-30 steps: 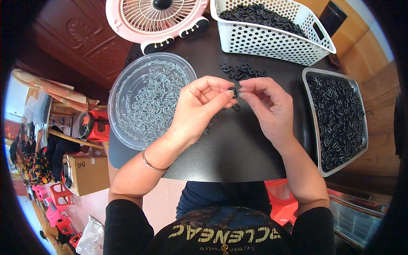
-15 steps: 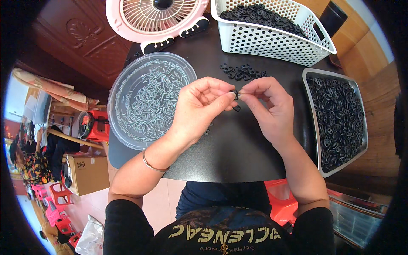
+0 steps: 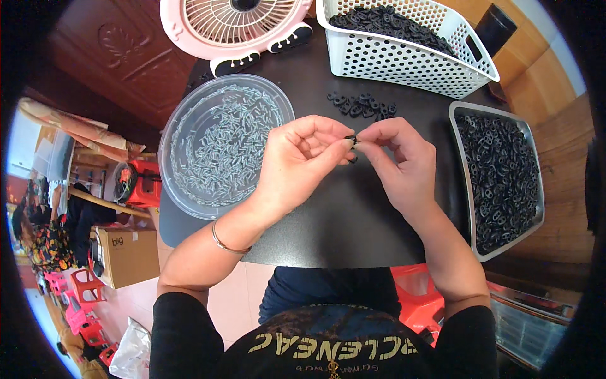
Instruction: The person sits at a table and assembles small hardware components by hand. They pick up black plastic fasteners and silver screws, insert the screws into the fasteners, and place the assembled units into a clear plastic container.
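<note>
Person's torso, lower edge: dark top with pale lettering, both forearms rising from it over a round black table (image 3: 328,221).

Left wrist: thin metal bracelet (image 3: 227,243).

Left hand (image 3: 297,165): raised above the table centre, fingers curled, thumb and forefinger pressed together on a small black part (image 3: 351,138).

Right hand (image 3: 399,165): facing the left, its thumb and forefinger tips also closed on the same small black part, so the two hands meet fingertip to fingertip. The part sits between the two pinches, above the table top, not resting on it. Its exact shape is too small to tell.

Left of the hands: round clear plastic tub (image 3: 189,189), resting on the table, its floor covered with many short pale pins. The left hand is just beside its right rim.

Right of the hands: grey rectangular tray (image 3: 461,114) filled with black ring-shaped pieces, at the table's right side.

Beyond the fingertips: loose cluster of black pieces (image 3: 361,105) lying flat on the table, near but apart from the hands.

Far right: white perforated basket (image 3: 404,63), holding a heap of black pieces.

Far left: pink desk fan (image 3: 233,25), lying with grille facing up, on black feet.
</note>
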`<state>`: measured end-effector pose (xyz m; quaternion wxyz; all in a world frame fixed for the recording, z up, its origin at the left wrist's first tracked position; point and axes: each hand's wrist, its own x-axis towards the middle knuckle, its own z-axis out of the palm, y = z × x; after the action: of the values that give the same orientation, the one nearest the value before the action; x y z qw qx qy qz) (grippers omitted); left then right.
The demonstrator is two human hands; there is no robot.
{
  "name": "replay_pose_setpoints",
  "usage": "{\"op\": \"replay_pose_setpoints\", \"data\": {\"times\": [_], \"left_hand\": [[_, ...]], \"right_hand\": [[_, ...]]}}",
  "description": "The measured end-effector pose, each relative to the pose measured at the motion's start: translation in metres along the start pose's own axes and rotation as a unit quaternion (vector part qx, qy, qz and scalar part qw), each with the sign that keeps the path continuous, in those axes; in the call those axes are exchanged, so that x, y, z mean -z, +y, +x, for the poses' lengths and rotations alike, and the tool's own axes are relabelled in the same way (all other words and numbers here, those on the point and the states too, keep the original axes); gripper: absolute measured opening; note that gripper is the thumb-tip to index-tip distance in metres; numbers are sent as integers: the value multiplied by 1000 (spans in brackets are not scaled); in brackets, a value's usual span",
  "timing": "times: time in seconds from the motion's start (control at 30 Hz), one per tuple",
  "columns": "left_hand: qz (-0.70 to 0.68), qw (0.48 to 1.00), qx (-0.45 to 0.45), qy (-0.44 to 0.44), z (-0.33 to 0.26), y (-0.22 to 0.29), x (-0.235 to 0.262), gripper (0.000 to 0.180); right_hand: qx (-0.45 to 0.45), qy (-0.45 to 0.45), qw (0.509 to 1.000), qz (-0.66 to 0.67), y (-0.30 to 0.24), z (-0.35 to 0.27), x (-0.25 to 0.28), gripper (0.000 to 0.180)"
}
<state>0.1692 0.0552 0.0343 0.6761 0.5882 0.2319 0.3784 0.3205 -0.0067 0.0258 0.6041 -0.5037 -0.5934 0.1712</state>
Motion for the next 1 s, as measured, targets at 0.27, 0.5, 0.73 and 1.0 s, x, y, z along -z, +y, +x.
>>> {"op": "replay_pose_setpoints", "data": {"times": [0.27,0.5,0.73,1.0], "left_hand": [[-28,999,-5,15,5,-3,3,11],[-31,999,5,14,5,-4,3,12],[-16,1000,9,13,4,-2,1,12],[4,1000,3,28,2,-2,-3,12]], "right_hand": [[-47,0,997,61,2,3,4,15],[-20,-10,1000,-7,5,2,3,11],[-22,-11,998,-51,1,1,1,7],[2,10,998,-64,3,-2,-5,5]]}}
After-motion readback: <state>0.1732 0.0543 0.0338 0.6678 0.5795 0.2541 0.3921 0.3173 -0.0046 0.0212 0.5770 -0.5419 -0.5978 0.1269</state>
